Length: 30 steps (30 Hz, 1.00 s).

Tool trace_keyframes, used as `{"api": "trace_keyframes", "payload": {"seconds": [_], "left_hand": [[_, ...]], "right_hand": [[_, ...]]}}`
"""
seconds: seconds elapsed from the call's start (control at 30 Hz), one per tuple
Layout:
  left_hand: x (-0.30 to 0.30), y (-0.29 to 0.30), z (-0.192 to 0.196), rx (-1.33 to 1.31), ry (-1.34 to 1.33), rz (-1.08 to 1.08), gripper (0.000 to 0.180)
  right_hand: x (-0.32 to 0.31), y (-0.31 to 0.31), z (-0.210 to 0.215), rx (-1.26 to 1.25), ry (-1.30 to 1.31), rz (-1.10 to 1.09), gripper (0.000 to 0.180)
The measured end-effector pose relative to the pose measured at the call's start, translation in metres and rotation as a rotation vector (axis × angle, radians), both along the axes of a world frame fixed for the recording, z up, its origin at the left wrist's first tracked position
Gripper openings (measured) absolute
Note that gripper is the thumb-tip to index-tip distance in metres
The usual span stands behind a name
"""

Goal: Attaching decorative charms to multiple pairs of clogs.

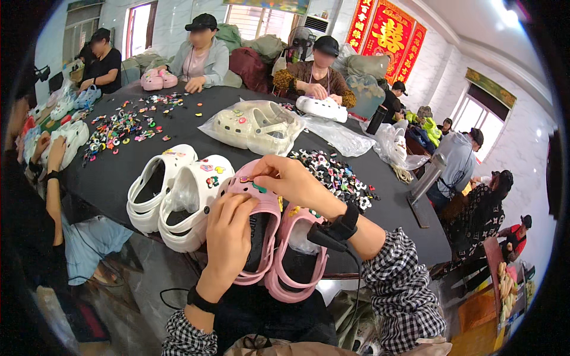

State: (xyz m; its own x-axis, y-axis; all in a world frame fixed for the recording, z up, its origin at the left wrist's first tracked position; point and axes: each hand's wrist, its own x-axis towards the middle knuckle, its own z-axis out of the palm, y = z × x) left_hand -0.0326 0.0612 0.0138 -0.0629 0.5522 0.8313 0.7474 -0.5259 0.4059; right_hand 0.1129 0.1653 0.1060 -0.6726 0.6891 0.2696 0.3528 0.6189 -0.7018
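A pair of pink clogs (295, 228) stands at the near table edge, heels toward me. My left hand (228, 234) bends its fingers over the left side of the left pink clog, gripping it. Over the toe of that same clog, my right hand (291, 181) pinches a small colourful shoe charm (246, 179) against the upper. A green charm (259, 188) sits just beside the fingertips. More charms dot the other pink clog. To the left stands a pair of white clogs (145, 202); the right one carries several charms, and clear plastic shows inside it.
Piles of loose charms lie at the far left (122, 127) and right of my hand (341, 178) on the dark table (219, 133). A bagged beige clog pair (252, 124) lies ahead. A metal stand (424, 190) rises at the right edge. Several people work around the table.
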Motion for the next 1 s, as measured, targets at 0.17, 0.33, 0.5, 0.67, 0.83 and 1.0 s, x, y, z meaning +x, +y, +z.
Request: {"api": "trace_keyframes", "payload": {"seconds": [0.17, 0.33, 0.5, 0.67, 0.83, 1.0], "left_hand": [[-0.001, -0.001, 0.001, 0.002, -0.022, -0.033, 0.034], [0.000, 0.000, 0.000, -0.001, -0.034, -0.037, 0.032], [0.000, -0.002, 0.000, -0.002, -0.036, -0.030, 0.030], [0.003, -0.004, 0.006, 0.013, -0.040, -0.018, 0.024], [0.001, -0.005, 0.002, -0.003, -0.012, -0.019, 0.028], [0.000, -0.003, 0.002, -0.018, 0.035, -0.029, 0.029]], "right_hand": [[0.001, 0.001, -0.001, 0.186, -0.106, 0.015, 0.012], [0.004, -0.001, 0.002, 0.222, -0.085, 0.001, 0.011], [0.004, -0.004, 0.006, 0.173, -0.115, 0.011, 0.012], [0.013, 0.006, 0.005, 0.047, -0.123, 0.039, 0.014], [0.012, 0.002, 0.008, 0.111, -0.151, 0.044, 0.016], [0.010, -0.011, 0.008, 0.126, -0.085, -0.026, 0.013]]}}
